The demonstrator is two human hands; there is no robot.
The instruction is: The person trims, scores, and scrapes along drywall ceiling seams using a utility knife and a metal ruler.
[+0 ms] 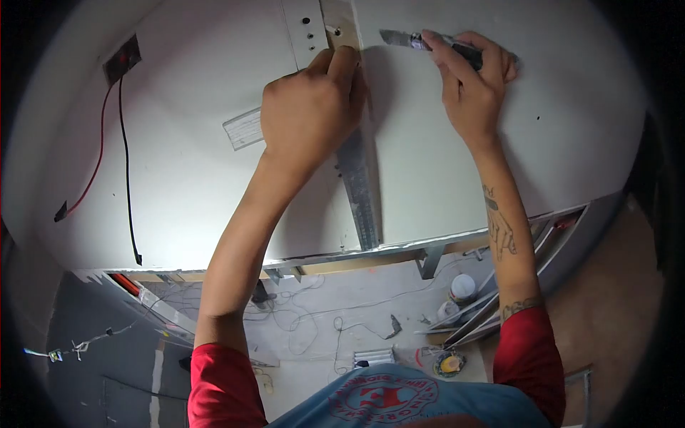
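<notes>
My left hand (310,107) is closed at the upper end of a long metal strip (359,189), near a gap in the white panel (193,192). Its fingertips are partly hidden, and what they pinch cannot be made out. From under that hand a pale, ribbed flat piece (244,130) sticks out to the left. A utility knife (465,51) is gripped in my right hand (474,82), its blade pointing left toward the gap. Above my left hand, dark holes and a small light fitting (335,31) show around the gap.
A dark square box (123,61) at the upper left has red and black wires hanging from it. Below the panel edge (414,246), cables lie on the floor (314,314), with a white bucket (462,287) and a yellow item (449,365) at the right.
</notes>
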